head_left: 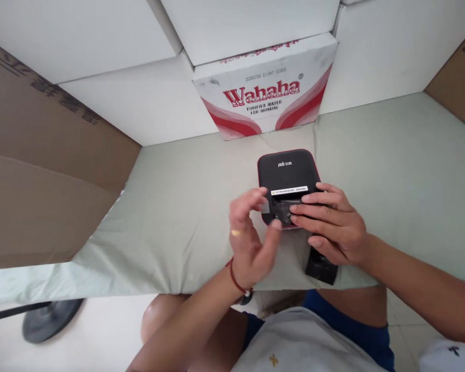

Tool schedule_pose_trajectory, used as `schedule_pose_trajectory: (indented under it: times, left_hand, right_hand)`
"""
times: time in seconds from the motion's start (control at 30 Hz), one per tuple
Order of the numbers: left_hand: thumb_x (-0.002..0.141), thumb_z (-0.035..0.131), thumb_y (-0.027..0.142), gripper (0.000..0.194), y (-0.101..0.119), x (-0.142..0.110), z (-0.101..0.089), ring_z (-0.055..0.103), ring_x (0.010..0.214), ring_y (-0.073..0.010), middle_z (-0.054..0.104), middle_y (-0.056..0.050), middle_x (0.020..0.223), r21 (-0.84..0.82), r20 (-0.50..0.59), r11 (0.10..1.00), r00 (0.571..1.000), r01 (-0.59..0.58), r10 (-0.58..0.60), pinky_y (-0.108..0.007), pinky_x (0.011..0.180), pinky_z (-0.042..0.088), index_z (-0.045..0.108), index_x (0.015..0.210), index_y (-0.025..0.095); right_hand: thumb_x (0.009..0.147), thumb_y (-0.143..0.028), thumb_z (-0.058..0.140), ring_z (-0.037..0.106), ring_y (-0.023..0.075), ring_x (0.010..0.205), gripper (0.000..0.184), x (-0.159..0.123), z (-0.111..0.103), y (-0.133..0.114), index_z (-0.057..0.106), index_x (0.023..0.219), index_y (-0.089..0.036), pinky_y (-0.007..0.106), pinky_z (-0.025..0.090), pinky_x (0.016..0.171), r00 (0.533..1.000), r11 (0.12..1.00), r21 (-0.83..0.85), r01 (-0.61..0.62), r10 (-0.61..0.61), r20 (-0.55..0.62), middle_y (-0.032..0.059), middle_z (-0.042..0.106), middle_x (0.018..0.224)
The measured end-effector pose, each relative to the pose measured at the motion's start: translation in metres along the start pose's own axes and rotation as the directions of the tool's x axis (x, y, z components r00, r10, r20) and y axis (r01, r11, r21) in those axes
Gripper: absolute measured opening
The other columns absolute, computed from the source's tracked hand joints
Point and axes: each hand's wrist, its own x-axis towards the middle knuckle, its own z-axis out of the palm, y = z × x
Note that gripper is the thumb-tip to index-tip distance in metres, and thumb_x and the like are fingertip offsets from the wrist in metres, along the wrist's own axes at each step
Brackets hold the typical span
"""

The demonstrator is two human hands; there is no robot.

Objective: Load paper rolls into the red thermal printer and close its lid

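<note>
A black, rounded device [289, 175] with a red rim, which looks like a small receipt printer, lies on the table. It bears a white logo and a white label strip, and a recess [282, 211] gapes at its near end. Fingers of my right hand [337, 222] are stretched flat over the recess's right side, partly hiding it. My left hand [251, 232] is at the left near corner, thumb and forefinger apart with nothing visible between them, slightly blurred. Under my right hand's thumb, a separate glossy black piece [321, 266] lies near the table edge; its kind is unclear.
A pale green cloth covers the table [178, 206]. Behind the device stands a white and red Wahaha water carton [271, 98] among white boxes [251, 26]. Brown cartons stand at left [42, 170] and far right [457, 82]. A round black base [52, 320] is on the floor.
</note>
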Motion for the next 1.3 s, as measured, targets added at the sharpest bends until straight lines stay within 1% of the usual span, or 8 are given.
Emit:
schedule_pose_trajectory:
  times: [0.07,0.2,0.6,0.8,0.97,1.1,1.23,1.3]
  left_hand:
    - [0.098,0.067,0.028,0.049,-0.015,0.008,-0.006,0.064,0.129,-0.023,0.063,-0.006,0.151,-0.094,-0.039,0.971,0.974,0.22,-0.224,-0.039,0.101,0.056,0.056,0.145,0.037]
    - [0.092,0.069,0.032,0.055,-0.044,0.017,-0.013,0.062,0.142,-0.0271,0.059,-0.007,0.16,-0.233,0.204,0.835,0.865,0.498,-0.459,-0.043,0.107,0.058,0.058,0.145,0.034]
    - [0.103,0.064,0.036,0.089,-0.06,0.022,-0.015,0.04,0.168,-0.0235,0.038,-0.004,0.181,-0.075,0.314,0.923,0.888,0.377,-0.337,-0.046,0.128,0.049,0.011,0.173,0.05]
    - [0.098,0.07,0.025,0.094,-0.069,0.016,-0.012,0.051,0.16,-0.0245,0.044,-0.007,0.177,-0.086,0.263,0.918,0.897,0.388,-0.355,-0.048,0.123,0.053,0.017,0.171,0.049]
    - [0.102,0.068,0.05,0.078,-0.075,0.011,-0.011,0.042,0.166,-0.0254,0.035,-0.007,0.181,-0.179,0.329,0.878,0.868,0.443,-0.371,-0.046,0.126,0.049,0.024,0.167,0.046]
    - [0.096,0.076,0.057,0.07,-0.067,0.006,-0.007,0.049,0.16,-0.0287,0.044,-0.011,0.174,-0.306,0.303,0.786,0.838,0.536,-0.454,-0.046,0.122,0.052,0.044,0.154,0.036]
    - [0.091,0.082,0.058,0.062,-0.044,0.004,-0.004,0.051,0.156,-0.0292,0.052,-0.01,0.165,-0.441,0.229,0.639,0.767,0.63,-0.599,-0.046,0.125,0.048,0.056,0.14,0.031]
    - [0.09,0.082,0.059,0.058,-0.034,0.004,-0.004,0.052,0.154,-0.0289,0.056,-0.009,0.159,-0.48,0.218,0.584,0.734,0.655,-0.643,-0.046,0.126,0.046,0.06,0.135,0.029]
  right_hand:
    - [0.105,-0.037,0.057,0.073,0.0286,0.112,0.033,0.0,0.0,-0.004,0.08,0.129,-0.039,0.055,0.056,0.108,0.998,0.999,-0.044,0.021,-0.024,-0.054,0.0002,0.087,0.113]
    - [0.105,-0.033,0.058,0.068,0.0284,0.103,0.034,0.003,-0.004,-0.007,0.08,0.131,-0.035,0.05,0.059,0.091,0.996,0.998,-0.053,0.038,-0.043,-0.078,0.0034,0.085,0.099]
    - [0.099,-0.024,0.066,0.076,0.0256,0.101,0.038,0.006,-0.011,-0.003,0.077,0.135,-0.031,0.046,0.066,0.092,0.997,0.997,0.012,0.071,-0.07,-0.027,0.003,0.086,0.105]
    - [0.098,-0.022,0.068,0.079,0.0246,0.096,0.027,0.011,-0.011,-0.003,0.082,0.119,-0.03,0.043,0.069,0.088,0.995,0.995,-0.001,0.095,-0.095,-0.016,0.0043,0.085,0.1]
    - [0.107,-0.028,0.057,0.075,0.0204,0.082,0.028,0.042,-0.026,-0.007,0.082,0.094,-0.029,0.037,0.064,0.08,0.987,0.989,0.103,-0.104,0.09,0.131,0.0029,0.082,0.09]
    - [0.109,-0.034,0.051,0.077,0.0231,0.093,0.031,0.091,-0.029,-0.002,0.081,0.107,-0.028,0.038,0.059,0.086,0.793,0.895,-0.192,-0.403,0.446,0.416,0.0039,0.083,0.104]
    - [0.1,-0.024,0.057,0.077,0.031,0.101,0.03,0.132,-0.006,0.009,0.08,0.119,-0.022,0.038,0.054,0.079,0.478,0.772,-0.596,-0.223,0.619,0.623,0.0124,0.083,0.116]
    - [0.095,-0.017,0.061,0.077,0.0329,0.099,0.028,0.143,0.009,0.014,0.081,0.114,-0.019,0.037,0.052,0.075,0.394,0.741,-0.653,-0.156,0.653,0.647,0.0165,0.083,0.112]
